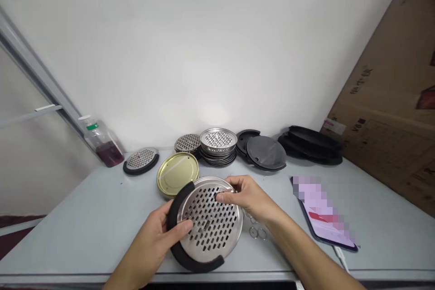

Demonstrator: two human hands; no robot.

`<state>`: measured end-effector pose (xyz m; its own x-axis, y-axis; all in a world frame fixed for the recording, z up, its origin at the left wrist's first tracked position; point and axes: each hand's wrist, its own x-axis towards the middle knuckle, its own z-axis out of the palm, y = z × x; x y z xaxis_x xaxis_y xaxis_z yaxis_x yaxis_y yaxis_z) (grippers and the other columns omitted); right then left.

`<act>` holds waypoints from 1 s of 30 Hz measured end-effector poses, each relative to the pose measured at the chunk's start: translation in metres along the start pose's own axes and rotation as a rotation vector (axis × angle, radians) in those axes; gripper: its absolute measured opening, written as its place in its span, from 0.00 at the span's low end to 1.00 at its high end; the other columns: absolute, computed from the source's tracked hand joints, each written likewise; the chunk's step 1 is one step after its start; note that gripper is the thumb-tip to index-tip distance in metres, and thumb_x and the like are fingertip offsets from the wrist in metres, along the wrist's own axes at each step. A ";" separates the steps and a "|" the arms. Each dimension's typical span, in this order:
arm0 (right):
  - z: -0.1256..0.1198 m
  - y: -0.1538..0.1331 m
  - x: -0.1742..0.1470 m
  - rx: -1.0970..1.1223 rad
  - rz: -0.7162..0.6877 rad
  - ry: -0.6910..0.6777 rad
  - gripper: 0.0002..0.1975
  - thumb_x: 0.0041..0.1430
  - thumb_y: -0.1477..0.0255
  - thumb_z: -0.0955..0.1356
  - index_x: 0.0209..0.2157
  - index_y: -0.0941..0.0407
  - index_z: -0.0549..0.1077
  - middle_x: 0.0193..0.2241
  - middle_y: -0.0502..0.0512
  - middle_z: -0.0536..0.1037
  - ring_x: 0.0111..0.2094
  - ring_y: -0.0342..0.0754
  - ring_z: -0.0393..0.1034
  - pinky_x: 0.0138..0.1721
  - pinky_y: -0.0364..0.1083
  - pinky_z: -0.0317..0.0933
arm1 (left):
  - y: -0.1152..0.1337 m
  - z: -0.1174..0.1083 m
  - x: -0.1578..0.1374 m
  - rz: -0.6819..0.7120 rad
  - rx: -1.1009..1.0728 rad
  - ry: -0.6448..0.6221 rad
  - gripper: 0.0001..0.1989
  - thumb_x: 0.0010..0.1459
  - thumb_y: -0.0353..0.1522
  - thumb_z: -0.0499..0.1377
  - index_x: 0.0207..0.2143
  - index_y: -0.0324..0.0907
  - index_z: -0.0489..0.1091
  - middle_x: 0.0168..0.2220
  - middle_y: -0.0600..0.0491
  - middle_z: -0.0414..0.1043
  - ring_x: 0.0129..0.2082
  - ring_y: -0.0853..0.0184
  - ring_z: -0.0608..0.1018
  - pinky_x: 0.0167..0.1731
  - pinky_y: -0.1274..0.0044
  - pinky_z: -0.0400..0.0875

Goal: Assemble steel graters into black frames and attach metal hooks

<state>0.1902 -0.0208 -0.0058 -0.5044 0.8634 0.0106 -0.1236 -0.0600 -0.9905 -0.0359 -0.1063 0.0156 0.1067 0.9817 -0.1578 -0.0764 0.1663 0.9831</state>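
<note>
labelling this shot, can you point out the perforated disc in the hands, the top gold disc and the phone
Perforated disc [211, 223]: head view, middle of its slotted metal face.
Top gold disc [178, 175]: head view, middle of its upper face.
Phone [324, 214]: head view, middle of its screen.

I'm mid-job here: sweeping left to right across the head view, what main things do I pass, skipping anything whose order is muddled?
Bottle of dark red liquid → slotted disc near the wall → held slotted disc → dark round plate → phone → cardboard box.
</note>
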 end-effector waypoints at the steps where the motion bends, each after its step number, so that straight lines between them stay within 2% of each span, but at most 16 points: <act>1: -0.001 0.000 0.000 0.007 0.002 -0.030 0.11 0.46 0.67 0.77 0.29 0.59 0.78 0.25 0.50 0.77 0.28 0.44 0.69 0.33 0.44 0.60 | -0.005 -0.002 -0.001 -0.001 0.023 0.023 0.30 0.51 0.36 0.68 0.56 0.42 0.69 0.53 0.46 0.74 0.53 0.53 0.75 0.54 0.65 0.70; 5: -0.005 -0.004 0.001 -0.003 -0.047 -0.046 0.11 0.46 0.67 0.77 0.31 0.59 0.80 0.26 0.50 0.78 0.29 0.45 0.70 0.34 0.45 0.60 | -0.022 -0.007 0.001 -0.063 0.048 0.307 0.34 0.46 0.41 0.71 0.55 0.40 0.69 0.50 0.45 0.77 0.51 0.52 0.76 0.49 0.67 0.73; 8: -0.018 -0.011 0.006 0.118 -0.077 0.129 0.14 0.47 0.66 0.76 0.34 0.59 0.80 0.29 0.53 0.80 0.31 0.48 0.73 0.35 0.46 0.63 | -0.032 -0.008 0.004 -0.148 -0.012 0.438 0.34 0.46 0.47 0.68 0.55 0.42 0.69 0.50 0.46 0.77 0.48 0.51 0.78 0.40 0.70 0.78; 10: -0.028 -0.016 0.009 0.289 -0.122 0.285 0.16 0.48 0.67 0.76 0.40 0.58 0.79 0.32 0.54 0.81 0.33 0.48 0.74 0.37 0.47 0.64 | -0.040 -0.009 0.004 -0.166 -0.010 0.414 0.34 0.47 0.47 0.68 0.55 0.46 0.68 0.52 0.47 0.75 0.48 0.52 0.78 0.36 0.71 0.78; 13: -0.034 -0.019 0.013 0.568 -0.162 0.375 0.20 0.49 0.72 0.75 0.46 0.55 0.76 0.36 0.53 0.81 0.33 0.46 0.74 0.38 0.44 0.66 | -0.056 -0.011 0.007 -0.066 0.101 0.383 0.33 0.46 0.45 0.68 0.54 0.47 0.67 0.54 0.47 0.73 0.53 0.54 0.75 0.45 0.70 0.76; 15: -0.030 -0.018 0.017 0.708 -0.119 0.355 0.21 0.50 0.76 0.73 0.48 0.54 0.74 0.35 0.52 0.81 0.32 0.44 0.74 0.37 0.43 0.67 | -0.066 -0.013 0.010 0.049 0.205 0.421 0.30 0.46 0.44 0.67 0.51 0.46 0.68 0.54 0.47 0.72 0.58 0.54 0.71 0.54 0.68 0.70; 17: -0.023 -0.016 0.021 0.822 -0.029 0.340 0.17 0.53 0.78 0.71 0.46 0.55 0.74 0.32 0.51 0.80 0.28 0.43 0.73 0.32 0.42 0.67 | -0.074 -0.014 0.014 0.126 0.314 0.447 0.26 0.50 0.44 0.64 0.50 0.46 0.68 0.55 0.47 0.71 0.59 0.54 0.70 0.57 0.65 0.66; 20: -0.015 -0.012 0.024 0.966 0.153 0.347 0.05 0.58 0.74 0.67 0.37 0.57 0.74 0.20 0.49 0.74 0.19 0.41 0.66 0.21 0.39 0.63 | -0.079 -0.012 0.020 0.241 0.537 0.463 0.20 0.58 0.42 0.57 0.51 0.46 0.68 0.54 0.47 0.70 0.57 0.54 0.71 0.58 0.60 0.63; 22: -0.014 -0.009 0.023 1.025 0.220 0.329 0.06 0.60 0.71 0.65 0.35 0.58 0.73 0.17 0.48 0.69 0.17 0.40 0.62 0.17 0.37 0.58 | -0.077 -0.008 0.023 0.351 0.727 0.451 0.17 0.61 0.40 0.54 0.50 0.46 0.69 0.53 0.47 0.71 0.56 0.55 0.71 0.58 0.59 0.64; 26: -0.016 0.000 0.020 1.079 0.260 0.276 0.10 0.62 0.70 0.61 0.40 0.58 0.72 0.20 0.50 0.70 0.19 0.40 0.63 0.18 0.36 0.59 | -0.068 0.002 0.027 0.467 1.010 0.329 0.16 0.64 0.32 0.47 0.50 0.46 0.68 0.51 0.47 0.71 0.50 0.58 0.75 0.51 0.63 0.70; 30: -0.015 0.006 0.020 1.066 0.306 0.280 0.14 0.63 0.69 0.57 0.43 0.57 0.70 0.26 0.57 0.75 0.25 0.46 0.70 0.25 0.44 0.67 | -0.059 0.015 0.033 0.449 1.202 0.261 0.21 0.62 0.23 0.45 0.52 0.45 0.67 0.50 0.47 0.72 0.45 0.59 0.78 0.46 0.66 0.73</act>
<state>0.1921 0.0031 -0.0131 -0.4466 0.8126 -0.3745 -0.7578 -0.5660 -0.3246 -0.0131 -0.0849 -0.0458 0.0990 0.9411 0.3235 0.8866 -0.2310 0.4008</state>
